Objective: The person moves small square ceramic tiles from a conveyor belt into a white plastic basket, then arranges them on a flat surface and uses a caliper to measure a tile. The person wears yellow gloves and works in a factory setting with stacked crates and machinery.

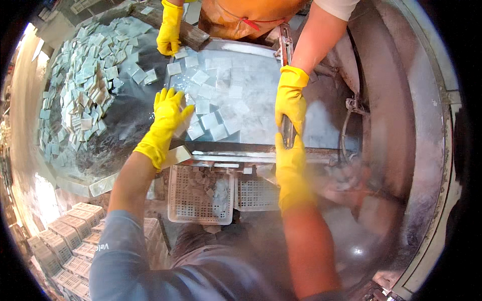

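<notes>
My left hand [169, 116], in a yellow rubber glove, reaches over the left edge of a wet metal worktable [258, 65]. Its fingers are spread, beside loose square pale-green tiles [202, 106]. My right hand [290, 163], also gloved in yellow, is closed around the near end of a narrow metal bar [287, 131] lying across the table. Opposite me, a co-worker's gloved hand [291, 100] grips the same bar just beyond mine. The co-worker's other gloved hand [169, 35] is at the table's far left corner, close to more tiles.
A large heap of square tiles [93, 75] lies on a dark surface at the left. Below the table's near edge stand plastic crates [201, 213], one with broken pieces. Stacked crates [70, 236] fill the lower left. A cable [344, 130] hangs at the right.
</notes>
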`<state>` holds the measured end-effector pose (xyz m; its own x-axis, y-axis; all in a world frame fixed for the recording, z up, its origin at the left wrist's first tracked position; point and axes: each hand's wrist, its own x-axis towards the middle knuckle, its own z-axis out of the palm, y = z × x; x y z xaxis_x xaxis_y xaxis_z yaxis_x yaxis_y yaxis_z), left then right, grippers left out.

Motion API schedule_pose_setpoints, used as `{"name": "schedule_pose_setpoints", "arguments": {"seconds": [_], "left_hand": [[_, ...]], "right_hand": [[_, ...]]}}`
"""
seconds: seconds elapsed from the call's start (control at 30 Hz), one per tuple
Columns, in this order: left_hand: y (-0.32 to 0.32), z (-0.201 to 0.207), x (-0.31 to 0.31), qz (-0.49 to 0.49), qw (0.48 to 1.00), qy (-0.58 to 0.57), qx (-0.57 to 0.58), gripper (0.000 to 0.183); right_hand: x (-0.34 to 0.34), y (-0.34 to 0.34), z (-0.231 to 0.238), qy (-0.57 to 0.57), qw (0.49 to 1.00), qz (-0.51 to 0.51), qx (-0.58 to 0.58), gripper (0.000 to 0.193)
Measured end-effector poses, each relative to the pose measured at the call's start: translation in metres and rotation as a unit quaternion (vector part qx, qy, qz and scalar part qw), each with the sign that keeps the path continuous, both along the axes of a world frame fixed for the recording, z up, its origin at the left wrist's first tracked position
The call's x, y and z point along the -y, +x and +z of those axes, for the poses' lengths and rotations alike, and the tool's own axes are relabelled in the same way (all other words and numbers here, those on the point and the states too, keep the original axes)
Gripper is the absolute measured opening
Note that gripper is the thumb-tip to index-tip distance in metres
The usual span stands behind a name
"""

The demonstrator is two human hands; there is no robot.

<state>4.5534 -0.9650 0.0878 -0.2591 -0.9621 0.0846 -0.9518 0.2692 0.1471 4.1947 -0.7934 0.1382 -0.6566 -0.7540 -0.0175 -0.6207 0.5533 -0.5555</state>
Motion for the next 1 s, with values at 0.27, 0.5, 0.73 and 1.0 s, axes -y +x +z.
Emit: {"name": "schedule_pose_setpoints", "arguments": {"seconds": [0.27, 0.5, 0.73, 1.0], "left_hand": [[0.039, -0.030, 0.005, -0.088, 0.995, -0.050, -0.002, 0.063], [-0.060, -0.001, -0.036, 0.052, 0.986, 0.149, 0.050, 0.105], [-0.101, -0.018, -0.065, 0.024, 0.998, 0.041, 0.031, 0.103], [-0.103, -0.024, -0.058, -0.065, 0.997, -0.037, 0.005, 0.094]], "right_hand": [[-0.002, 0.006, 0.004, 0.025, 0.997, -0.008, -0.071, 0.068], [0.000, 0.009, 0.013, 0.011, 0.997, -0.001, -0.073, 0.064], [0.002, 0.006, 0.014, 0.025, 0.999, -0.009, -0.028, 0.068], [-0.003, 0.006, 0.003, -0.046, 0.999, 0.004, -0.023, 0.067]]}}
